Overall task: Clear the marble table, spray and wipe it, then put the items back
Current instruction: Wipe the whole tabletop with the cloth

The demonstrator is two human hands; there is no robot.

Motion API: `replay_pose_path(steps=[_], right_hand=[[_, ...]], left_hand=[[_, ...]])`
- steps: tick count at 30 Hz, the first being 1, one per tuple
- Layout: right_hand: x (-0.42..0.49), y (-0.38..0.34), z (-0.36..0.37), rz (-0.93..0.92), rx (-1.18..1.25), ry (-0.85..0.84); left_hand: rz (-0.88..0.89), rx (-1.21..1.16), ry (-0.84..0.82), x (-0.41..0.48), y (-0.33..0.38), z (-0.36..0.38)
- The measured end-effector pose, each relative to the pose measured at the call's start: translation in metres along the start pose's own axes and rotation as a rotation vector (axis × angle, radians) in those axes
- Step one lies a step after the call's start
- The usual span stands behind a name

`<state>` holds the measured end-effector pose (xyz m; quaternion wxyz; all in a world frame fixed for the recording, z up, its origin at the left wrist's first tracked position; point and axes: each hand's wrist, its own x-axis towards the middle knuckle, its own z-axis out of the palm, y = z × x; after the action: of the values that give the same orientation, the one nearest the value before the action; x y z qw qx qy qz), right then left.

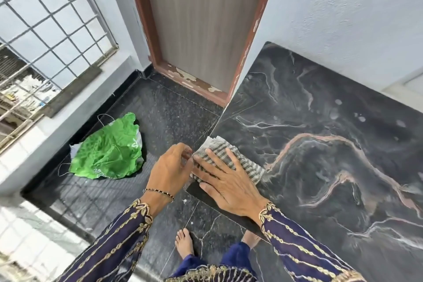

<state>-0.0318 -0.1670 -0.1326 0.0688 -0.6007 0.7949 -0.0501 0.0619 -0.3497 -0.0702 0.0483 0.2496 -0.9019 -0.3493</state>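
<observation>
one cloth (250, 168) lies at the left edge of the one marble table (320, 98). two hands: the right hand (229, 183) presses flat on it, fingers straight and spread. the left hand (171, 169) curls at the cloth's overhanging edge (pinching or not, i cannot tell). one green bag (107, 151) sits on the floor (171, 110), near the door (201, 18).
</observation>
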Motion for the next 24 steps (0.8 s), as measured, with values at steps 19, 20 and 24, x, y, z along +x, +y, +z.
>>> replay_pose_path(steps=[19, 20, 24], right_hand=[[0.100, 0.233, -0.061, 0.083, -0.046, -0.039], [0.104, 0.244, -0.062, 0.096, -0.044, -0.037], [0.125, 0.286, -0.066, 0.167, -0.058, -0.027]], left_hand=[[0.243, 0.454, -0.252, 0.172, 0.117, 0.070], [0.240, 0.484, -0.268, 0.182, 0.124, 0.073], [0.282, 0.639, -0.335, 0.222, 0.149, 0.081]])
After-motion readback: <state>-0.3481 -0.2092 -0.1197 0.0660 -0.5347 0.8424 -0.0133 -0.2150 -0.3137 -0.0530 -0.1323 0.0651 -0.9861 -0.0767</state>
